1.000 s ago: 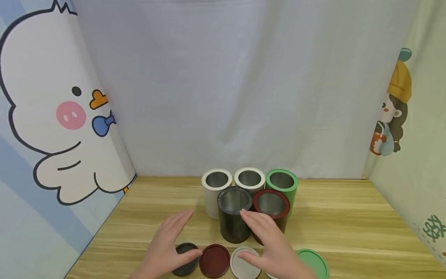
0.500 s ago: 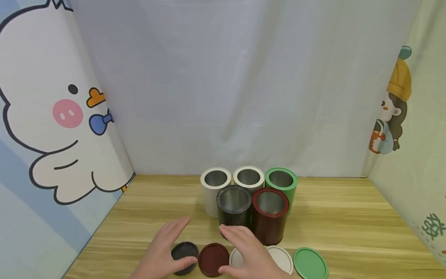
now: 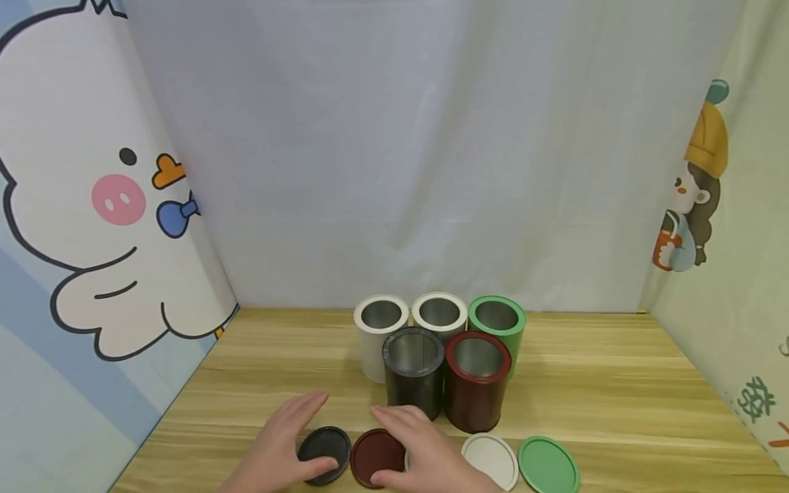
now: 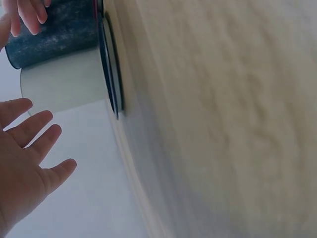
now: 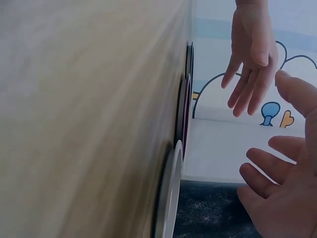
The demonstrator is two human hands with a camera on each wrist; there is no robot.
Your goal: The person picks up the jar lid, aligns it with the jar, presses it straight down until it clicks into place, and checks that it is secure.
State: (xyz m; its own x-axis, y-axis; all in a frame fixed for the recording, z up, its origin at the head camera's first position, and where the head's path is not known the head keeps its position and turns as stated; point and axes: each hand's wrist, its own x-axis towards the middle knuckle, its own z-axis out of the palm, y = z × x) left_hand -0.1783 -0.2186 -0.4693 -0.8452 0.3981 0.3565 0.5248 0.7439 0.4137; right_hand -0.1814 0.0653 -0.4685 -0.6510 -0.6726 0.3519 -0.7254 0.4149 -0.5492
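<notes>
My left hand (image 3: 280,445) hovers with spread fingers beside a black round lid (image 3: 324,455), holding nothing. Likewise bare, my right hand (image 3: 419,452) is held over the lid row, thumb near a dark red lid (image 3: 376,460). It hides most of a pale lid between that one and a white lid (image 3: 491,460). A green lid (image 3: 548,465) ends the row at the right. Behind the lids stand a black can (image 3: 414,394) and a dark red can (image 3: 474,400), both topless. In the left wrist view, the left fingers (image 4: 42,144) are apart from everything.
At the back, a white can (image 3: 372,352), a second white can (image 3: 440,313) and a green can (image 3: 516,340) stand close together, their tops uncovered. A grey cloth (image 3: 394,150) hangs behind the wooden table (image 3: 592,383). Printed cartoon panels flank both sides.
My right hand has moved left and toward me, from in front of the cans to above the lids, uncovering the right white lid. The left hand has shifted slightly left and down.
</notes>
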